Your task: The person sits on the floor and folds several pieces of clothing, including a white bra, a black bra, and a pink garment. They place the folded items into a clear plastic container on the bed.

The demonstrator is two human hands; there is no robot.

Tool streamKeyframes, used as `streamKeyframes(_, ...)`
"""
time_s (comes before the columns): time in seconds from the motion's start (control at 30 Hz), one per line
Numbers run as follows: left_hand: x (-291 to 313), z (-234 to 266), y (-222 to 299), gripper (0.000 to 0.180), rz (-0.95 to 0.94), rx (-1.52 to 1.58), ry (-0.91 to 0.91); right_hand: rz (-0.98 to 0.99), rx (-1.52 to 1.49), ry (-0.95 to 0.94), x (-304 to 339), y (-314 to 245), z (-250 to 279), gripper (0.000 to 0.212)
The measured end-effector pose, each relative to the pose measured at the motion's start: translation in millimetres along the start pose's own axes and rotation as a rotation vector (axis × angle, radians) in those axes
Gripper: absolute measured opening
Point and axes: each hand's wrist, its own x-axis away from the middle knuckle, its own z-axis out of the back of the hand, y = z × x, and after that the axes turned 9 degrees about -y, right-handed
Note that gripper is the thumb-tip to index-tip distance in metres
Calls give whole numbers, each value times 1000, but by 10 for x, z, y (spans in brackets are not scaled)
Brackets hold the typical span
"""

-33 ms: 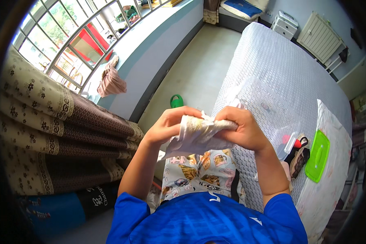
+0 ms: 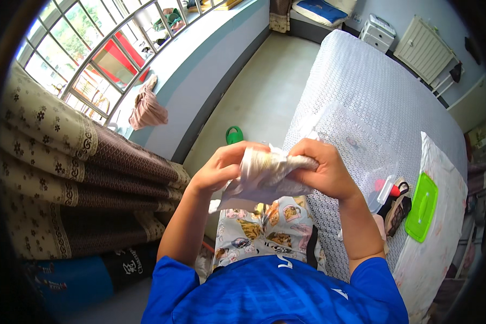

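Observation:
Both hands hold a thin white cloth garment (image 2: 264, 175) in front of me, above my lap. Its upper edge is gathered and looks slightly yellowish. My left hand (image 2: 221, 168) is closed on the left side, with its fingertips partly behind the cloth. My right hand (image 2: 324, 168) pinches a bunched, rolled edge between thumb and fingers. The loose part of the cloth hangs down between the hands, over my patterned trousers (image 2: 264, 229). Exactly what kind of garment it is, I cannot tell.
To the right is a bed (image 2: 372, 81) with a clear plastic box (image 2: 356, 135), dark and red small items, and a bright green lid (image 2: 422, 208). A green slipper (image 2: 234, 135) lies on the floor ahead. Curtains (image 2: 70, 178) hang at the left, by a barred window.
The cloth between my hands has shifted slightly, and its gathered top edge is bunched differently near my right fingers. Both hands stay in almost the same place.

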Motion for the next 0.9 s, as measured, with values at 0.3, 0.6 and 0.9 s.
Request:
streamKeyframes(0.3, -123, -227, -318, 44, 50, -449, 387, -27, -547, 201, -21, 248, 2, 44)
streamKeyframes(0.6, -168, -278, 70, 34, 79, -269, 355, -87, -678, 242, 42, 396, -145, 45)
streamKeyframes(0.9, 224, 48, -541, 29, 386, 22, 332, 106, -536, 591, 1, 412, 169, 38)
